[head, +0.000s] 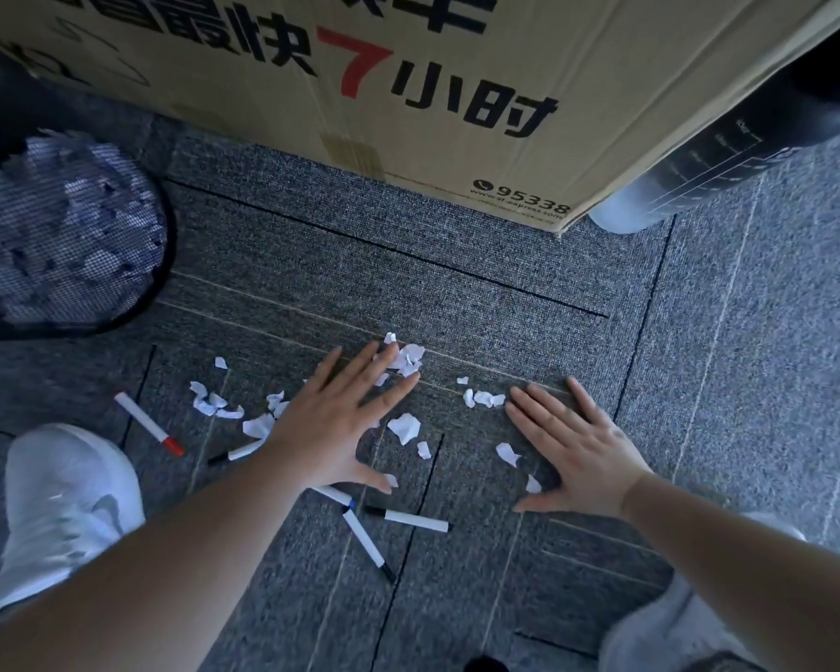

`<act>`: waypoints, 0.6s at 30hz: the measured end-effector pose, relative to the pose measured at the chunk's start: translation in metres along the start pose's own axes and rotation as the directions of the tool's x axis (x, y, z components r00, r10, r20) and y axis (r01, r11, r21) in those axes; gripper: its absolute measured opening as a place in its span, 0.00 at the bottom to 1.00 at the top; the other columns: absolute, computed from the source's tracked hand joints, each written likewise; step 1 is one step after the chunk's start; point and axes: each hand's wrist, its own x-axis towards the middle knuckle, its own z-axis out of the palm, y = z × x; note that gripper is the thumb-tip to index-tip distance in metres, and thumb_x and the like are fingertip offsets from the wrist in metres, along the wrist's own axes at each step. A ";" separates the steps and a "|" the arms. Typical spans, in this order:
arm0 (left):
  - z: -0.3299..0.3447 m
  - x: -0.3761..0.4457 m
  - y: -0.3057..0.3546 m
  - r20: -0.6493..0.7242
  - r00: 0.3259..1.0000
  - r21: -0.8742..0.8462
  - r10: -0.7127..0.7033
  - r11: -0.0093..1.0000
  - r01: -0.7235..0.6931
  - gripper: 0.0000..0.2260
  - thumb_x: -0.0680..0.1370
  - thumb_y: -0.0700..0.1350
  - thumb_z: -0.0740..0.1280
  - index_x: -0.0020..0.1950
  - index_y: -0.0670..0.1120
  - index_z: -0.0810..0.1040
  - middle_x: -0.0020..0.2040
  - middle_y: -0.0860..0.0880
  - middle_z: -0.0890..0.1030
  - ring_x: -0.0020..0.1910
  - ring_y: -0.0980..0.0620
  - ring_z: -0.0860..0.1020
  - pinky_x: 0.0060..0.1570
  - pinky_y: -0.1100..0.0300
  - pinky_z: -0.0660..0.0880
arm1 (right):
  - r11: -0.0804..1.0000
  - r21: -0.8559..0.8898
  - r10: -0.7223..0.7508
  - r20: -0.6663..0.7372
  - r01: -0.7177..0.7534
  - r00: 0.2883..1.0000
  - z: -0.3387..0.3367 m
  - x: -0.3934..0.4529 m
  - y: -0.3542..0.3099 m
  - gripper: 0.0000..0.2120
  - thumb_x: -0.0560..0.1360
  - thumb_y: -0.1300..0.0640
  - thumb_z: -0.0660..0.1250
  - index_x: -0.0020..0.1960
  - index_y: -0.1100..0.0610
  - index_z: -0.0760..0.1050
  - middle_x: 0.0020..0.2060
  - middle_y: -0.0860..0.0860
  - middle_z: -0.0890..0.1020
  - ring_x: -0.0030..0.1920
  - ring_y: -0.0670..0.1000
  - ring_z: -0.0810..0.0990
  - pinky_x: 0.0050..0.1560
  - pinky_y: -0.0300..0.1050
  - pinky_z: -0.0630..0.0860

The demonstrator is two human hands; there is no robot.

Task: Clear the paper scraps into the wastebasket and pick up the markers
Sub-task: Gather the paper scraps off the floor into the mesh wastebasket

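White paper scraps (405, 427) lie scattered on the grey carpet between and around my hands. My left hand (336, 419) lies flat with fingers spread, its fingertips touching a scrap cluster (408, 357). My right hand (571, 448) rests flat, fingers apart, next to small scraps (481, 398). A red-capped marker (149, 424) lies at the left. A black-tipped marker (236, 452) is partly hidden under my left wrist. Below my hands lie a blue-capped marker (335, 495) and two black-capped markers (367, 540) (408, 519). The black mesh wastebasket (64, 235) stands far left with paper inside.
A large printed cardboard box (360, 89) stands just beyond the scraps. A dark cylindrical container (675, 186) sits at its right corner. My white shoes (64, 506) (675, 623) frame the working area on both sides.
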 end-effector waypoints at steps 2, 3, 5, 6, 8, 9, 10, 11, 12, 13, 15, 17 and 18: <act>0.001 0.003 -0.003 -0.039 0.999 0.024 0.001 1.000 0.000 0.50 0.63 0.80 0.47 0.76 0.53 0.38 0.77 0.45 0.37 0.75 0.47 0.41 0.71 0.44 0.43 | 0.999 -0.031 -0.039 -0.017 0.038 0.999 -0.007 0.015 0.004 0.49 0.68 0.22 0.49 0.76 0.56 0.50 0.75 0.51 0.56 0.75 0.51 0.52 0.71 0.62 0.48; -0.001 0.004 -0.003 -0.059 0.998 0.022 -0.015 1.000 0.016 0.49 0.64 0.79 0.46 0.76 0.52 0.41 0.77 0.45 0.41 0.75 0.46 0.45 0.71 0.44 0.45 | 0.998 -0.047 -0.052 -0.028 0.050 0.998 -0.011 0.023 0.005 0.49 0.68 0.23 0.48 0.76 0.55 0.50 0.75 0.51 0.55 0.75 0.52 0.52 0.71 0.62 0.47; -0.002 0.006 -0.003 -0.094 0.994 0.001 -0.059 0.998 0.059 0.48 0.65 0.78 0.47 0.77 0.51 0.44 0.77 0.44 0.47 0.76 0.45 0.50 0.71 0.42 0.49 | 0.994 -0.076 -0.081 -0.046 0.077 0.996 -0.021 0.040 0.004 0.47 0.69 0.23 0.47 0.76 0.55 0.49 0.74 0.50 0.55 0.74 0.53 0.53 0.72 0.62 0.46; -0.002 0.006 -0.004 -0.109 0.990 -0.013 -0.084 0.996 0.083 0.47 0.67 0.77 0.48 0.77 0.51 0.45 0.77 0.44 0.48 0.75 0.44 0.52 0.71 0.41 0.51 | 0.993 -0.084 -0.092 -0.053 0.088 0.994 -0.025 0.048 0.002 0.47 0.69 0.24 0.47 0.76 0.55 0.49 0.74 0.50 0.55 0.74 0.53 0.53 0.72 0.62 0.45; -0.003 0.006 -0.004 -0.147 0.979 -0.048 -0.144 0.989 0.138 0.42 0.70 0.74 0.49 0.77 0.50 0.46 0.77 0.44 0.51 0.75 0.45 0.55 0.71 0.40 0.56 | 0.993 -0.085 -0.091 -0.071 0.085 0.993 -0.031 0.062 -0.003 0.46 0.70 0.24 0.47 0.76 0.55 0.48 0.74 0.50 0.54 0.74 0.53 0.51 0.72 0.62 0.45; -0.004 0.005 -0.005 -0.162 0.970 -0.067 -0.179 0.983 0.170 0.40 0.72 0.72 0.50 0.77 0.50 0.47 0.77 0.44 0.52 0.75 0.45 0.55 0.71 0.41 0.56 | 0.994 -0.081 -0.086 -0.081 0.080 0.993 -0.034 0.070 -0.006 0.46 0.70 0.24 0.46 0.76 0.55 0.47 0.75 0.50 0.52 0.75 0.53 0.50 0.72 0.62 0.45; -0.004 0.003 -0.006 -0.166 0.963 -0.084 -0.211 0.976 0.199 0.40 0.73 0.71 0.49 0.77 0.49 0.48 0.77 0.44 0.52 0.75 0.46 0.54 0.71 0.42 0.55 | 0.994 -0.077 -0.081 -0.093 0.074 0.992 -0.037 0.077 -0.009 0.46 0.70 0.24 0.46 0.76 0.55 0.46 0.75 0.50 0.51 0.75 0.52 0.49 0.72 0.62 0.44; -0.005 0.000 -0.007 -0.162 0.959 -0.094 -0.234 0.971 0.221 0.40 0.73 0.72 0.49 0.77 0.49 0.48 0.77 0.44 0.52 0.75 0.46 0.53 0.72 0.42 0.54 | 0.995 -0.072 -0.075 -0.109 0.067 0.991 -0.039 0.084 -0.013 0.46 0.70 0.24 0.46 0.76 0.55 0.46 0.75 0.50 0.51 0.75 0.52 0.48 0.72 0.62 0.44; -0.006 -0.004 -0.009 -0.148 0.958 -0.096 -0.245 0.968 0.233 0.42 0.72 0.73 0.48 0.77 0.48 0.47 0.77 0.45 0.51 0.76 0.47 0.52 0.72 0.43 0.53 | 0.996 -0.065 -0.067 -0.123 0.059 0.990 -0.043 0.092 -0.017 0.46 0.70 0.24 0.46 0.76 0.55 0.45 0.75 0.50 0.50 0.75 0.52 0.49 0.72 0.62 0.44; -0.006 -0.008 -0.012 -0.129 0.960 -0.088 -0.248 0.967 0.238 0.44 0.70 0.74 0.48 0.77 0.47 0.46 0.77 0.45 0.50 0.76 0.47 0.51 0.72 0.43 0.52 | 0.997 -0.056 -0.060 -0.134 0.053 0.989 -0.047 0.099 -0.021 0.46 0.70 0.25 0.47 0.76 0.55 0.45 0.75 0.50 0.50 0.75 0.52 0.49 0.72 0.62 0.44; -0.006 -0.020 -0.018 -0.090 0.963 -0.070 -0.253 0.966 0.248 0.49 0.67 0.77 0.47 0.77 0.46 0.44 0.77 0.44 0.48 0.76 0.47 0.49 0.72 0.43 0.50 | 0.996 -0.046 -0.081 -0.137 0.076 0.987 -0.053 0.108 -0.028 0.47 0.70 0.25 0.48 0.76 0.55 0.44 0.75 0.51 0.50 0.75 0.53 0.49 0.72 0.62 0.44; -0.005 -0.034 -0.026 -0.068 0.961 -0.077 -0.267 0.962 0.261 0.52 0.64 0.79 0.47 0.77 0.47 0.43 0.77 0.43 0.48 0.76 0.47 0.47 0.72 0.43 0.48 | 0.989 -0.056 -0.146 -0.125 0.140 0.981 -0.053 0.110 -0.033 0.48 0.70 0.24 0.48 0.76 0.56 0.44 0.75 0.52 0.49 0.75 0.53 0.47 0.72 0.61 0.44; -0.004 -0.042 -0.032 -0.061 0.960 -0.085 -0.272 0.960 0.267 0.52 0.63 0.80 0.48 0.77 0.48 0.42 0.77 0.43 0.47 0.76 0.46 0.45 0.73 0.43 0.47 | 0.982 -0.065 -0.182 -0.120 0.175 0.976 -0.051 0.109 -0.036 0.48 0.69 0.24 0.48 0.76 0.56 0.44 0.75 0.52 0.49 0.75 0.53 0.46 0.72 0.60 0.44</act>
